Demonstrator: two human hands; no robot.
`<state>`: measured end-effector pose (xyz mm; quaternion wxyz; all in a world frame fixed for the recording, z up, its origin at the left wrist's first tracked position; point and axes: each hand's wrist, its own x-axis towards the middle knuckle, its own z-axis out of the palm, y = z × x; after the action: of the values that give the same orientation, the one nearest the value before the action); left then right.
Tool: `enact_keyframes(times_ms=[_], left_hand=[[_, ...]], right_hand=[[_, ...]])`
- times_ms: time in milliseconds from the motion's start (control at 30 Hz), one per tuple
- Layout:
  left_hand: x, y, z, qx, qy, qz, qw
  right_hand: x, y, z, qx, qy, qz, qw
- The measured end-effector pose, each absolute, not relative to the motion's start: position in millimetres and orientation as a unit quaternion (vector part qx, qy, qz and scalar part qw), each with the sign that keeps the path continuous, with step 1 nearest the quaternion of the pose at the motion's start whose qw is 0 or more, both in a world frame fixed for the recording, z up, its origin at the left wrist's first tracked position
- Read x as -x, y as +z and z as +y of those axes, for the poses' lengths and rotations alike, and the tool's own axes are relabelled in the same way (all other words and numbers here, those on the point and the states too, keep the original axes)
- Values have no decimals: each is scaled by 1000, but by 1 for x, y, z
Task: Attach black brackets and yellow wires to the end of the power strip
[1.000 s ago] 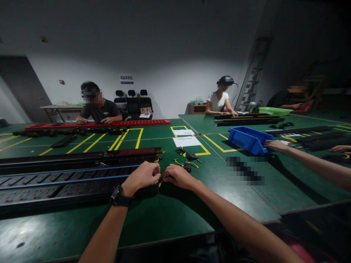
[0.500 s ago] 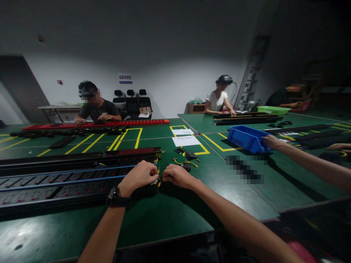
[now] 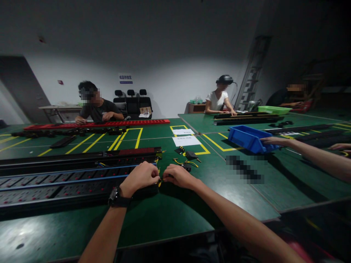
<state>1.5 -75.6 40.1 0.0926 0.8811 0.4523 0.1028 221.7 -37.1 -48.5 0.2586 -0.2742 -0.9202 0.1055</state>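
Note:
My left hand (image 3: 142, 176), with a watch on the wrist, rests over the right end of a long black power strip (image 3: 68, 191) with rows of sockets and red dots. Its thumb and fingers are pinched at a short yellow wire (image 3: 159, 183) by the strip's end. Facing it from the right, my right hand (image 3: 178, 176) is closed too, fingertips a little apart from the left ones; what they hold is too small to make out. Just beyond lie a loose yellow wire (image 3: 194, 164) and a small black part (image 3: 192, 155).
A blue bin (image 3: 246, 140) stands to the right, with a co-worker's hand (image 3: 270, 141) at its rim. Two people sit across the green table (image 3: 192, 215), one behind a red slotted rail (image 3: 98, 125). White paper labels (image 3: 186, 141) lie mid-table. Another black strip (image 3: 82, 155) lies behind mine.
My hands stay almost in place, the left shifting very slightly right. The co-worker's hand at the blue bin has moved a little left and its fingers have straightened.

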Motion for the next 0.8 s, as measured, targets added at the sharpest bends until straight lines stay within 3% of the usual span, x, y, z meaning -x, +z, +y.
enact_keyframes(times_ms=[800], left_hand=[[-11, 30, -79, -869, 80, 487, 17]], right_hand=[[-222, -43, -39, 282, 118, -920, 246]])
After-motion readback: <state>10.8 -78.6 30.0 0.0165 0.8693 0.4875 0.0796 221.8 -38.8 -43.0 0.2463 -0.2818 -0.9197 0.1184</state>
